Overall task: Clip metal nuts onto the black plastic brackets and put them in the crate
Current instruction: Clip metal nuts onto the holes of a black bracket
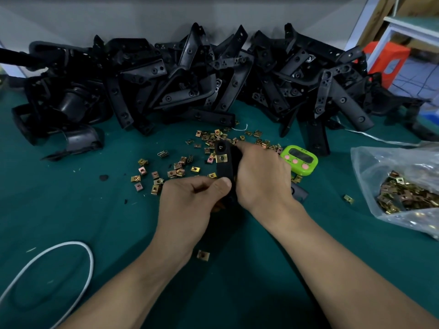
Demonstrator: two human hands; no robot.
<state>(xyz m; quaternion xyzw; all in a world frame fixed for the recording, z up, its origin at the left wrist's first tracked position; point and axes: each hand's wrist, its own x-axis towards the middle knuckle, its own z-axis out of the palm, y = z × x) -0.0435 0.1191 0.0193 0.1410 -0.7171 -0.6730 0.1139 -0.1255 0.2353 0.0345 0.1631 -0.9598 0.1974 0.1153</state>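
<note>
A white cable [69,243] loops on the green surface [71,198] nearest, and a lone nut [203,255] lies between the forearms. Beyond it the left hand [190,200] pinches the near end of a bracket [224,169], fingers curled, while the right hand [261,176] wraps its right side. A clipped nut [222,158] sits on the bracket. Loose nuts [156,176] scatter behind, with a timer [300,160] just right and a bag [370,167] of nuts farther right. The bracket pile [190,79] lies farthest.
</note>
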